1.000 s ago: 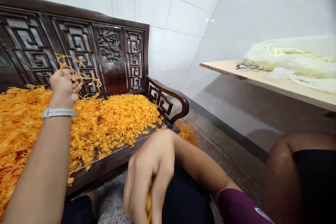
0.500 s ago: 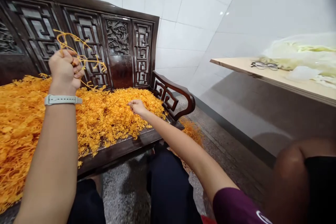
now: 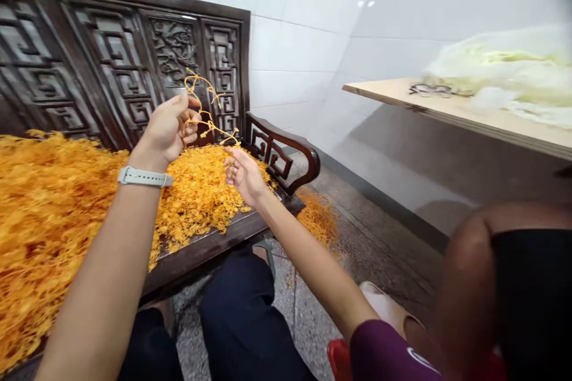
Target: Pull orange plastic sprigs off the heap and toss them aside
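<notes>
My left hand (image 3: 172, 128), with a pale watch band on its wrist, is closed on a thin, branching orange strand (image 3: 208, 122). The strand rises above the fingers and trails right, over the orange heap. My right hand (image 3: 245, 172) is at the strand's lower right end, its fingers partly curled and apart. Whether its fingertips touch the strand is unclear. Below and to the left of both hands, a large heap of similar orange strands (image 3: 58, 202) covers the seat of a dark carved wooden bench (image 3: 210, 250).
The bench's curved armrest (image 3: 308, 166) stands right of my right hand. More orange strands (image 3: 317, 214) lie on the floor beyond it. At right, a wooden board (image 3: 379, 90) bears glasses (image 3: 431, 90) and a translucent plastic bag (image 3: 500, 62). Another person's bent limb (image 3: 469, 274) is close at lower right.
My left hand has moved right and slightly down with the orange strand. My right hand has lifted from the heap to the strand's end, its fingers loosened. The view has shifted.
</notes>
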The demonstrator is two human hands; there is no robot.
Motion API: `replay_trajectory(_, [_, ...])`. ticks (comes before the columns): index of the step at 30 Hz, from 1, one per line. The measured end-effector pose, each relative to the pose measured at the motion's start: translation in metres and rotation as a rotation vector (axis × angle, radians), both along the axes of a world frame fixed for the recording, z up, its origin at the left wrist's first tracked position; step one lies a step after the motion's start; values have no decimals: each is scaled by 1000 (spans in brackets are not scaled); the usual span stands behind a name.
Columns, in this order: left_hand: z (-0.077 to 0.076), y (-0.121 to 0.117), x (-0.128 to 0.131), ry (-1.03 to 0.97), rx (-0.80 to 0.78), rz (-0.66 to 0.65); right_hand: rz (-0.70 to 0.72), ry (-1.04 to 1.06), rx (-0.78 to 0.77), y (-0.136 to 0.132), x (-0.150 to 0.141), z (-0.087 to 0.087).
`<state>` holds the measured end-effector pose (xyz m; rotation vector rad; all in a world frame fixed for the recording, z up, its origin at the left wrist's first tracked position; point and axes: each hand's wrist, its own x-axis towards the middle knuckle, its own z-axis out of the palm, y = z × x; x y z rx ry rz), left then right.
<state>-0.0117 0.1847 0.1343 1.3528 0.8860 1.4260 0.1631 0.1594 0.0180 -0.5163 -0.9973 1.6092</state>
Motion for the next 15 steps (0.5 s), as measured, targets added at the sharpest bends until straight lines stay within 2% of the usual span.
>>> replay_trajectory(2, [-11,-1,23,51,11,-75,0,83,15,-9,26,9])
replay_trajectory(4, [-23,-6,44,132,10,-149,6,66,43,-23,53,13])
replay_trajectory(9, [-50,-23,90,425,69,-373,-135,-187,61,-74,114,-1])
replay_trajectory(12, [-53,-33,113,497,141,-394,-212,-273,57,-109,141,-12])
replay_trajectory(15, [-46,-49,125,500,137,-436,-284,-253,100,-132,173,-22])
